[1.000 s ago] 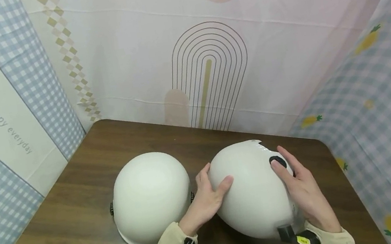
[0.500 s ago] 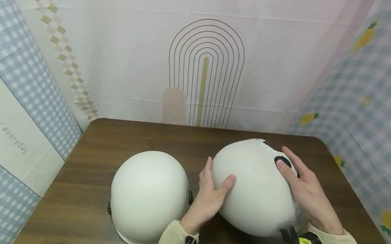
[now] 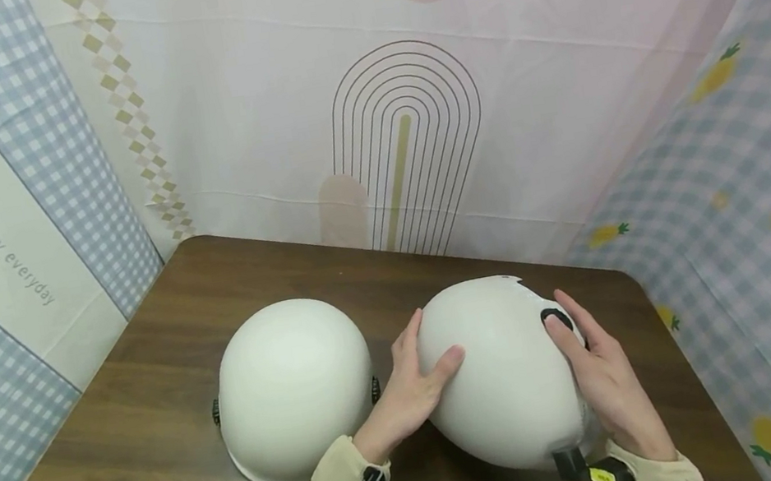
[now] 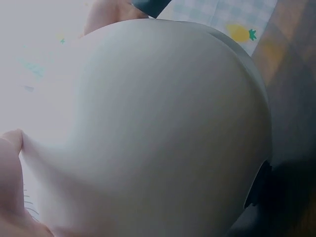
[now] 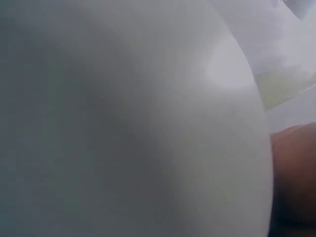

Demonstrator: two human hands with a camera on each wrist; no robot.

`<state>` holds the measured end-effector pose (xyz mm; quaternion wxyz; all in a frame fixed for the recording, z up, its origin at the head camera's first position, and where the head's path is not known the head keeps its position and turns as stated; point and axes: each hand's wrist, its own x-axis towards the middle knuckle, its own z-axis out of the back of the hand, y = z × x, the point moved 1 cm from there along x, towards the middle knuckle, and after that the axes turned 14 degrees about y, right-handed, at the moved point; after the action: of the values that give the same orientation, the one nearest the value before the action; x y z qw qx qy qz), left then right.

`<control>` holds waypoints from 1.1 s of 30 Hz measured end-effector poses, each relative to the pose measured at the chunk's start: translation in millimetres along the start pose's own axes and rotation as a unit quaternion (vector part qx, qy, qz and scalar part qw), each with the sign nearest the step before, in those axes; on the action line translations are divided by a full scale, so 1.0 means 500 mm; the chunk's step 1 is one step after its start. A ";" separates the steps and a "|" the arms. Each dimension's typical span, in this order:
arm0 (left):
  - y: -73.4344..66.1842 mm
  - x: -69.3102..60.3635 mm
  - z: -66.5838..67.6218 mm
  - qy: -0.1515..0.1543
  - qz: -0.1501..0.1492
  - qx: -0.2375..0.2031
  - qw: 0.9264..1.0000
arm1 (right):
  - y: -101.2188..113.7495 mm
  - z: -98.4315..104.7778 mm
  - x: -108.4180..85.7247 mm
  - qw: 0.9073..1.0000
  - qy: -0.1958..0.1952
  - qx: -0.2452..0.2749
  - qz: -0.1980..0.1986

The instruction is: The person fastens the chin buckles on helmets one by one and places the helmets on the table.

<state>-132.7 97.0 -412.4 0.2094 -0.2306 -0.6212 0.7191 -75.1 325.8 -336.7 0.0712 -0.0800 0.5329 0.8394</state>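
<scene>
Two white helmets are in the head view. One helmet (image 3: 500, 381) is tilted on its side between both hands, its cut-out edge turned to the upper right. My left hand (image 3: 411, 386) grips its left side, thumb on top of the shell and fingers along the far side. My right hand (image 3: 607, 373) holds its right edge, with the thumb on a round black knob (image 3: 556, 320). The smooth shell (image 4: 158, 113) fills most of the left wrist view, and the shell (image 5: 148, 118) also covers most of the right wrist view. The helmet's inside is hidden.
The second white helmet (image 3: 296, 391) stands dome up on the brown wooden table (image 3: 124, 446), close to my left forearm. It has a black knob (image 3: 216, 411) on its side. Patterned cloths (image 3: 249, 128) hang behind the table and at both sides.
The held helmet and both hands shifted slightly right relative to the standing helmet in the first half second, then stayed almost still. The grips look the same.
</scene>
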 end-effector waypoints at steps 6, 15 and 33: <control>-0.002 -0.001 0.002 -0.004 0.001 0.012 1.000 | -0.007 0.002 0.004 1.000 -0.004 0.002 -0.007; -0.006 -0.009 0.006 -0.016 0.000 0.038 0.999 | -0.018 -0.009 0.006 0.999 -0.043 -0.022 -0.008; -0.018 -0.003 0.012 -0.006 0.001 0.030 1.000 | -0.022 -0.053 -0.014 0.929 -0.245 -0.200 0.194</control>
<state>-134.8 92.7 -402.8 0.2118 -0.2210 -0.6002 0.7390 -64.6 306.2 -356.1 0.0178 0.2201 0.3256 0.9194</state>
